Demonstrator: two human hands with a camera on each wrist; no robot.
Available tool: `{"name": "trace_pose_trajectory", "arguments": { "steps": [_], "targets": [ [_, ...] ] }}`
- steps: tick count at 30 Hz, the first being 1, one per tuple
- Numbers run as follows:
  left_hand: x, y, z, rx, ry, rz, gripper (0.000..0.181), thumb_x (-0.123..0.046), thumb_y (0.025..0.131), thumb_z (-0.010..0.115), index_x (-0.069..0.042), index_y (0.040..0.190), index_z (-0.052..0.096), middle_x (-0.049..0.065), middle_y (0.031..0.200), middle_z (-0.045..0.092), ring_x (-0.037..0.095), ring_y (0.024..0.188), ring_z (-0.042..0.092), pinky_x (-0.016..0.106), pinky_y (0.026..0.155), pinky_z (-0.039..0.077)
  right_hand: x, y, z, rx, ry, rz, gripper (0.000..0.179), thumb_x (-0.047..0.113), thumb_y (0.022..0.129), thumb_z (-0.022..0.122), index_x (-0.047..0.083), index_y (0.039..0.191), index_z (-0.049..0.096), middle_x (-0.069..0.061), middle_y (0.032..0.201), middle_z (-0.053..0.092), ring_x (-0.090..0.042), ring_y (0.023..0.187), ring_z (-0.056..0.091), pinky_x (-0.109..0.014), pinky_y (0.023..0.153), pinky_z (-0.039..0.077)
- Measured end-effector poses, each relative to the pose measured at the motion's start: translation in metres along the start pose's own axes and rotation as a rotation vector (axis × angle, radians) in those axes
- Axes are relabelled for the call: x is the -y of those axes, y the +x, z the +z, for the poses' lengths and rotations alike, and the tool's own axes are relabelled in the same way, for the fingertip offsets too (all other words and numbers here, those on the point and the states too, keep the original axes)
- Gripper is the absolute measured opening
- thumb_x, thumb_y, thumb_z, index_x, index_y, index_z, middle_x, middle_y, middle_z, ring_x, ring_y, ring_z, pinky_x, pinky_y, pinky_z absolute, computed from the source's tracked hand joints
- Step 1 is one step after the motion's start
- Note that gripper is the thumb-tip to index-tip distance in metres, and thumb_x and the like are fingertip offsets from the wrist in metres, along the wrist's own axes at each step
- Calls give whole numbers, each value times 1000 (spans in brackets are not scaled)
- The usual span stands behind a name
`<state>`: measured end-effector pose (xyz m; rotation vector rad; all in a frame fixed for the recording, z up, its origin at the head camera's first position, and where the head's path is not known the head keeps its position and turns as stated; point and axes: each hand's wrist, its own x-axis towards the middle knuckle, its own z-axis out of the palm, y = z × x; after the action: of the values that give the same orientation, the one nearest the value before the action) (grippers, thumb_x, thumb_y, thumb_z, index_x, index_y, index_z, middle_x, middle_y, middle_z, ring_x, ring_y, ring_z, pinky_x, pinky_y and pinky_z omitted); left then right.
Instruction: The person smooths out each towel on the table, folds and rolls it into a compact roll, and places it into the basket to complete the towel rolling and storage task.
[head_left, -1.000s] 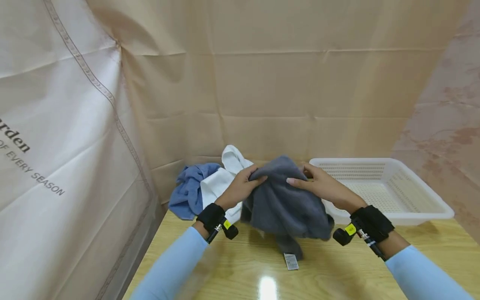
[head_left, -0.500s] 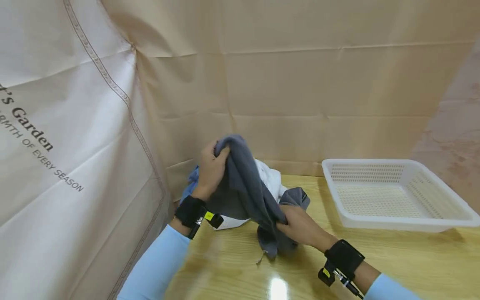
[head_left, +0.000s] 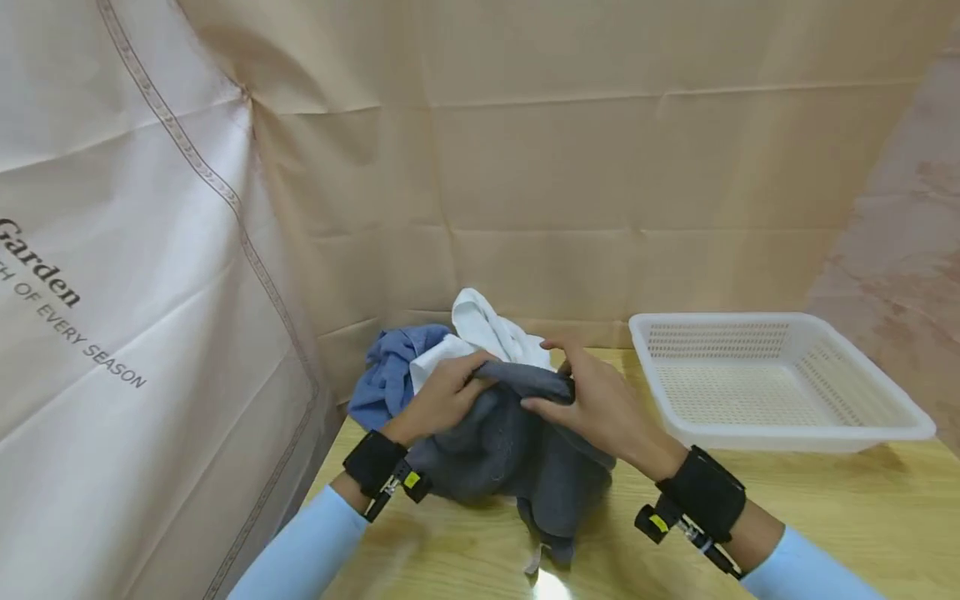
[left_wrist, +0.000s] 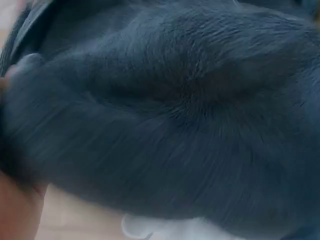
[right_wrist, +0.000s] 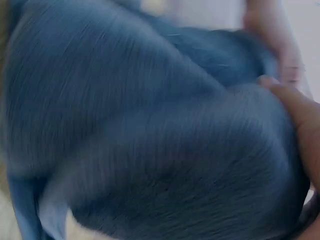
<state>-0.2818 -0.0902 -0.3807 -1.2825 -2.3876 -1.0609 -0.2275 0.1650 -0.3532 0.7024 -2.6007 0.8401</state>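
Note:
A dark grey towel (head_left: 502, 450) hangs bunched between both hands, its lower folds close over the table and a small tag (head_left: 534, 560) at the bottom. My left hand (head_left: 442, 398) pinches the towel's top edge on the left side. At the right end of that edge, my right hand (head_left: 609, 410) holds the cloth between thumb and fingers. Soft towel fabric (left_wrist: 170, 125) fills most of the left wrist view. In the right wrist view, the thumb (right_wrist: 290, 102) lies on the towel's edge, and the cloth is blurred.
Behind the towel lie a crumpled white cloth (head_left: 491, 329) and a blue cloth (head_left: 390, 375). A white plastic basket (head_left: 795, 435) with perforated walls stands at the right of the wooden table (head_left: 750, 508). Hanging beige fabric (head_left: 540, 183) closes off the back.
The left hand rose with one side of the towel while the right went lower; now both grip its upper edge near the same height. The towel sits further left than a second ago.

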Motion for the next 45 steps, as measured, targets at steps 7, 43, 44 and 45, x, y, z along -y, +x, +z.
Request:
{"name": "trace_pose_trajectory", "arguments": {
  "steps": [7,43,44,45],
  "targets": [
    [-9,-23,-37,29,-68,-179,29,-48,96,71,-27,112,59,-7,92,56,13,82,55,35,76,47,-36,-45,-5,-184,-395,-157,74,-5,70,80,5,135,47,-18,100,53,-28,66,54,-40,51,43],
    [-36,-113,-151,30,-96,-273,35,-12,113,38,-5,138,61,6,126,66,17,110,62,26,95,47,-29,-142,-136,-122,-62,116,33,-13,89,67,9,113,72,15,96,70,1,74,59,-16,58,44],
    [-36,-113,-154,22,-96,-237,33,-9,112,38,-6,135,62,5,121,67,17,105,62,26,92,47,-31,-143,-143,-115,-17,166,32,-13,92,62,9,113,73,16,96,70,1,74,61,-17,57,46],
    [-36,-113,-156,20,-91,-207,31,-6,112,38,-7,130,64,3,114,67,15,100,62,25,88,47,-34,-144,-149,-112,37,204,32,-13,95,57,8,113,73,18,96,70,0,73,63,-18,56,47]
  ]
}}
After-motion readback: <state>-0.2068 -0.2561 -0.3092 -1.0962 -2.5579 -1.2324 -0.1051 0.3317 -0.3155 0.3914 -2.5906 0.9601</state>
